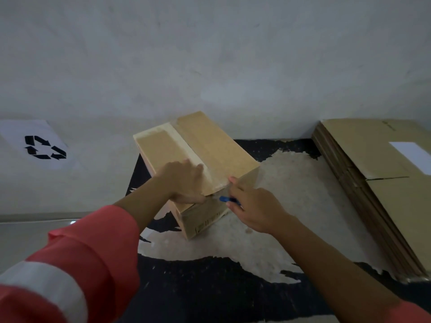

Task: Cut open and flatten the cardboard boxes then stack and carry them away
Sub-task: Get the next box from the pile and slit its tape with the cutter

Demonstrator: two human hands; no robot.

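At the far left, a white sheet point(44, 145) printed with a black recycling symbol lay flat. My left sleeve point(70, 264), coral with a pale band, reached in from the lower left. My left hand point(184, 180) lay flat on top of the cardboard box point(224, 145), fingers stretched out across the lid and pressing down, thumb along the near edge, gripping nothing.

The box stood closed near the middle of the worn black surface point(210, 287), close to the wall, turned at an angle to me. A strip of pale tape point(186, 150) ran the length of its top seam and folded over the near end.

My right hand point(254, 206) was just beside the box's near end face, fingers curled around a blue cutter point(227, 199), whose tip met the tape just under the top edge. I could not tell whether the blade was out.

At the right, well apart from the box, a stack of flattened cardboard point(373, 183) lay on the same surface, its top sheet carrying a white label point(412, 155).
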